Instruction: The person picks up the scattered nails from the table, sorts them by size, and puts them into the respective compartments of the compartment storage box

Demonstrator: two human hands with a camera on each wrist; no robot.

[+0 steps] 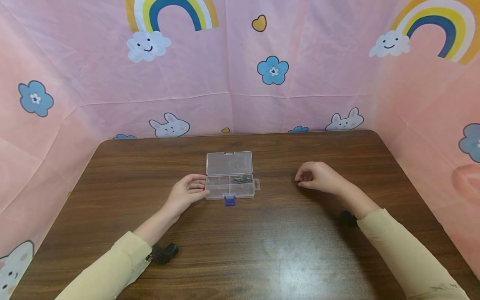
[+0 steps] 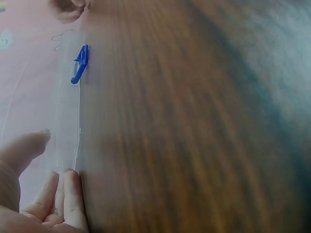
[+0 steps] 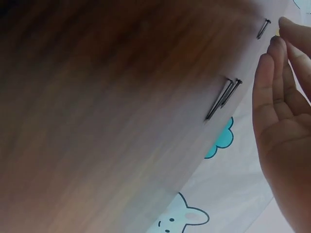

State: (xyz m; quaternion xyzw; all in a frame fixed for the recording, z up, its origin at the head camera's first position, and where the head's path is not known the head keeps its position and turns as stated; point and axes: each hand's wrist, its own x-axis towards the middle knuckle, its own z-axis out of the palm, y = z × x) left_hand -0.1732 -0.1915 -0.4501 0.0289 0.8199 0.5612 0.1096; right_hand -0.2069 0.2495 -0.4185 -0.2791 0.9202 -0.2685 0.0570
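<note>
A clear plastic compartment box (image 1: 217, 193) lies on the table with its lid (image 1: 229, 163) folded back and a blue latch (image 1: 230, 201) at the front. Several thin dark nails (image 1: 241, 179) lie in its far right compartment. My left hand (image 1: 186, 191) holds the box's left end, fingers against the side and thumb at the near corner. To the right of the box, my right hand (image 1: 318, 177) hovers low over the table, fingers loosely bent, nothing visible in them. In the right wrist view, two nails (image 3: 223, 99) and a single nail (image 3: 264, 29) lie near its fingertips.
The brown wooden table (image 1: 240, 250) is bounded by pink cloth (image 1: 240, 112) at the back and sides. A clear hanging tab (image 1: 257, 184) sticks out from the box's right end. Dark wrist devices (image 1: 165, 253) hang beneath both forearms.
</note>
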